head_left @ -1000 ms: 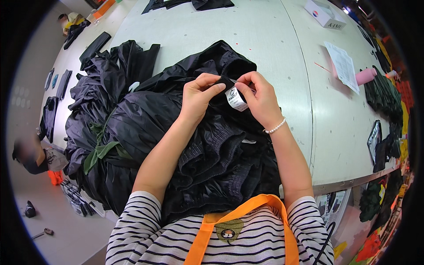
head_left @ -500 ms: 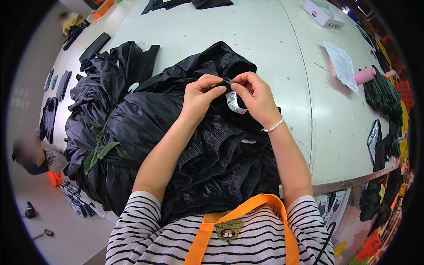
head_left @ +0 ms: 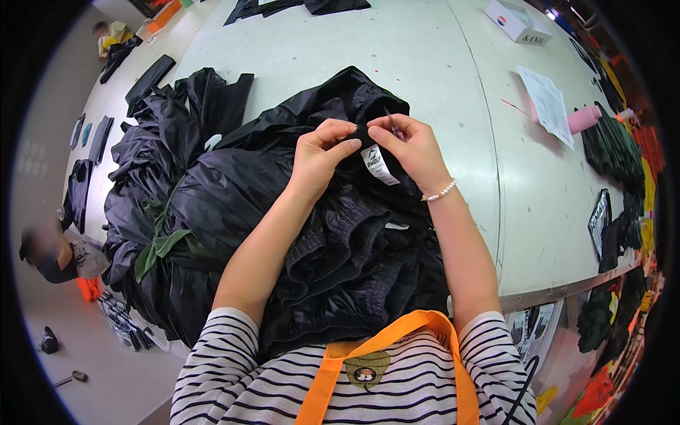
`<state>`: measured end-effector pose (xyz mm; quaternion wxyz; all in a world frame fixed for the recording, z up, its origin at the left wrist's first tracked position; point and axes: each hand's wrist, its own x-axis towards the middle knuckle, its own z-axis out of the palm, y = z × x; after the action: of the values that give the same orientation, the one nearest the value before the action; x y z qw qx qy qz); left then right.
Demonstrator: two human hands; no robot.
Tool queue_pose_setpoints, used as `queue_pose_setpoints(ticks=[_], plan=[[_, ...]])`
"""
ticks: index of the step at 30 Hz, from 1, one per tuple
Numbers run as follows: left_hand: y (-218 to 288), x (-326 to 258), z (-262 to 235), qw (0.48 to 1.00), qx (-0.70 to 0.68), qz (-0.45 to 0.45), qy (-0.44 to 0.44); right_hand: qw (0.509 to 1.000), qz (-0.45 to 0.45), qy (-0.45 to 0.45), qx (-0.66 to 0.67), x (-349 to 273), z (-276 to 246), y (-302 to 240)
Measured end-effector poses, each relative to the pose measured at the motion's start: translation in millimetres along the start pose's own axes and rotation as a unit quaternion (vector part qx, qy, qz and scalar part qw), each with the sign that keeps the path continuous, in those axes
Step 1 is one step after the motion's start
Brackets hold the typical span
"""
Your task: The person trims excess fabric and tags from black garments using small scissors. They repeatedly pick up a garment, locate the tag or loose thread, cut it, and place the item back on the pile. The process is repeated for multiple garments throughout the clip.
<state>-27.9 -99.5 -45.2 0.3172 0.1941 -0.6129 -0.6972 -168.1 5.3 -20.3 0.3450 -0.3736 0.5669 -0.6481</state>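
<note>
The left hand (head_left: 322,152) and the right hand (head_left: 414,145) meet over the upper edge of a black garment (head_left: 340,234) that lies bunched on the pale surface (head_left: 425,64). The left fingers (head_left: 338,133) are together, pinched on a fold of the black fabric, which judging by the grip keeps the edge taut and raised. The right fingers (head_left: 386,126) are likewise closed on the same fold, just beside the left fingertips; a thin dark sliver shows at them, too small to identify. A white sewn-in label (head_left: 379,164) hangs directly below the right fingers, between the two hands, its printed face turned upward toward the camera. The rest of the garment spreads from the fingers toward the person's body, ruffled and slack. To the left of the left fingers, well apart, lies a heap of black shiny fabric (head_left: 163,177) with a green strip (head_left: 159,248). Far to the right of the right fingers lie a paper sheet (head_left: 549,103) and a pink cylinder (head_left: 584,119).
</note>
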Motion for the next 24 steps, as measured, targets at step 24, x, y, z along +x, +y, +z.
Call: queue_pose_setpoints(ticks=[24], plan=[[0, 3, -2, 0.994, -0.107, 0.014, -0.032, 0.984, -0.044, -0.024, -0.170, -11, -3, -5]])
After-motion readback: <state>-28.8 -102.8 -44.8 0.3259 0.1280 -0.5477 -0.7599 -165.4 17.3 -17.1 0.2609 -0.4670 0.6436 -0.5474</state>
